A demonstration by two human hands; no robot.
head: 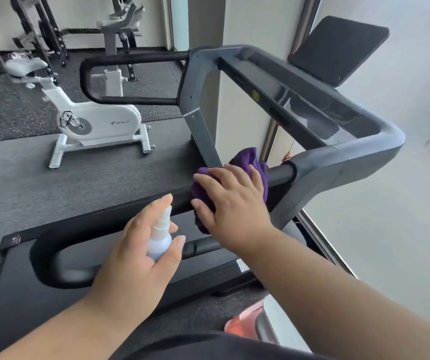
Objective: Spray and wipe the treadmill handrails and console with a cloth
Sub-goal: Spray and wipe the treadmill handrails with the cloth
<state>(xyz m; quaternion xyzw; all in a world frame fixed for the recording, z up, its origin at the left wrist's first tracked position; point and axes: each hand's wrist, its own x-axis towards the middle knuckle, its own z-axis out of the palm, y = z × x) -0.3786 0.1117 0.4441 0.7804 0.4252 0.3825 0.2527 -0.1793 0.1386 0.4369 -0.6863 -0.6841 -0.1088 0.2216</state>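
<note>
The cloth (pixel 254 162) is purple, soft and bunched, draped over the near handrail (pixel 130 216) close to where that black rail meets the grey frame of the treadmill (pixel 351 162); part of it hangs below the rail. The right hand (pixel 232 203) lies flat on the cloth with fingers spread, pressing it onto the rail; the left hand (pixel 143 253) grips a small translucent spray bottle (pixel 160 235), white nozzle up, index finger raised over the top, just beside the cloth and above the same rail. The near handrail is a black padded loop, its rounded end toward the lower left; the far handrail (pixel 130 58) is a matching loop on the opposite side; the console (pixel 310 107) is a dark glossy panel between the grey arms, with a black screen (pixel 338 48) tilted above it. The dark belt deck (pixel 52 307) lies under the near rail. Open grey floor (pixel 26 167) lies between the treadmill and a white exercise bike (pixel 97 123); a pale wall stands close along the right side; a pink-and-white shoe (pixel 250 318) shows at the lower edge.
</note>
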